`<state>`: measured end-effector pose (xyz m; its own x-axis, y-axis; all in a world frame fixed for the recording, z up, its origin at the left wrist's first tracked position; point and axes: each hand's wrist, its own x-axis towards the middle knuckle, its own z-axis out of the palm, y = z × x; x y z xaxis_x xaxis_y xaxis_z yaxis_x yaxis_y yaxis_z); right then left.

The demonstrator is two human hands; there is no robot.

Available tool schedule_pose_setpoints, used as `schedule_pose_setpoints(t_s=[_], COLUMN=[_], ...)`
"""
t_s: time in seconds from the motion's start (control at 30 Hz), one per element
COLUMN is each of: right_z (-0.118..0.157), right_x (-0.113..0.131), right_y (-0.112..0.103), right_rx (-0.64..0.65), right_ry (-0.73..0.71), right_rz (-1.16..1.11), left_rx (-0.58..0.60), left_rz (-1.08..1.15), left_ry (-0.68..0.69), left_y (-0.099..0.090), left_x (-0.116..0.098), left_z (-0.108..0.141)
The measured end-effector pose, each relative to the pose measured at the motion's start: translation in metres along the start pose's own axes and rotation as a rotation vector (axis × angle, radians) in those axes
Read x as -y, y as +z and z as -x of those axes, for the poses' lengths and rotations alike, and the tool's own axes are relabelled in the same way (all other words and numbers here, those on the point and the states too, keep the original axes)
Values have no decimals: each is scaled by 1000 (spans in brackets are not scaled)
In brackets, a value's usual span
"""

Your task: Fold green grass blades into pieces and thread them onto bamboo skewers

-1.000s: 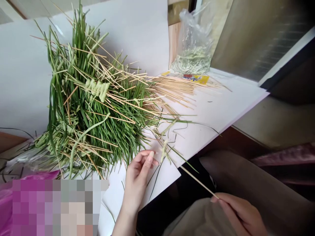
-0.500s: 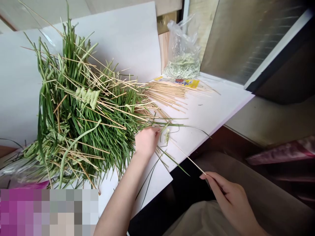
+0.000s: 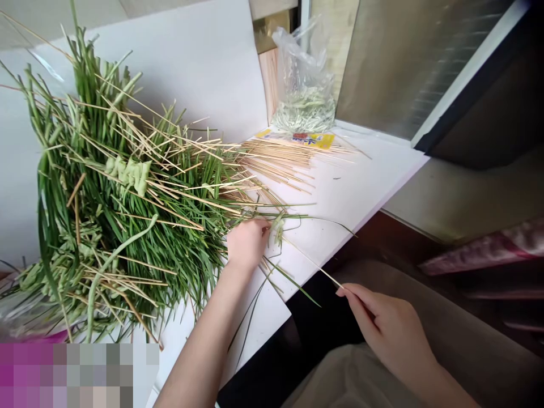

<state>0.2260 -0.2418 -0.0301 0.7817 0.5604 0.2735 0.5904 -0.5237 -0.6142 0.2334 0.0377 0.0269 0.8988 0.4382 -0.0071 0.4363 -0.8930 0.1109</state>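
Observation:
My right hand (image 3: 385,320) pinches the near end of a thin bamboo skewer (image 3: 317,264), which slants up and left over the white table edge. At its far tip sits a folded pale green strand (image 3: 277,229). My left hand (image 3: 247,243) is closed beside that tip, its fingers pinched on the strand; the fingertips are partly hidden. To the left of my left hand rises a large heap of long green chive-like stalks (image 3: 174,238). Bamboo skewers lie across the heap, one carrying a zigzag-folded pale green strand (image 3: 130,174).
Loose bamboo skewers (image 3: 278,161) fan out on the white tabletop (image 3: 361,187), with a yellow wrapper (image 3: 318,140) over them. Behind stands a clear plastic bag (image 3: 302,102) of pale green pieces. Loose green blades (image 3: 297,283) reach the table's near edge. A framed panel (image 3: 382,68) stands at the back right.
The view has shifted, so the heap and table sit further left. My right hand has come slightly closer to my left, with the skewer still in it. Both hands keep their grips.

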Motion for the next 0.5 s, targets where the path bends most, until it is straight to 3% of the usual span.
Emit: schedule_pose_setpoints(t_s=[0.2, 0.5], right_z=[-11, -4], right_x=[3, 5], right_y=[-4, 13], right_rx=[-24, -55], right_ry=[-49, -67], right_rz=[86, 33], left_rx=[8, 39], left_rz=[-8, 32], left_ry=[-22, -70], left_y=[0, -1], left_x=[-2, -1], left_z=[-2, -4])
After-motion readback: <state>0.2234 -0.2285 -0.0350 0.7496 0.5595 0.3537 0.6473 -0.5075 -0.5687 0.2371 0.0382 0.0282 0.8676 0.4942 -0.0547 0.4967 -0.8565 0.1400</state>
